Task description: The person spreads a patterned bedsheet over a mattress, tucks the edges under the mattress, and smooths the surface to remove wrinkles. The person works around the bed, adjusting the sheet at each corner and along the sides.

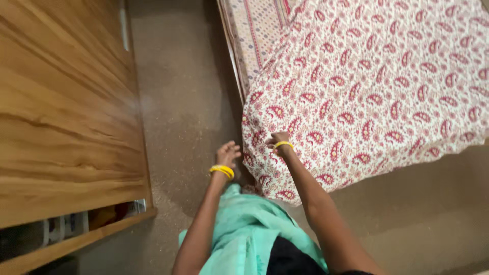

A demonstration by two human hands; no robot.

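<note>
From the head camera, 2 arms reach down. The right hand [278, 139] grips the edge of a white bedsheet with red paisley shapes [367, 86], which hangs over the bed corner. The left hand [227, 153] is open, fingers spread, just beside the sheet. A wooden cupboard [66, 112] stands on the left.

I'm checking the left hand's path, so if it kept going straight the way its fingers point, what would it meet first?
Probably the hanging edge of the paisley bedsheet: the left hand points up and slightly right, with the sheet's draped corner close beside it. Depth is unclear, so it might instead pass along the brown floor beside the bed.
</note>
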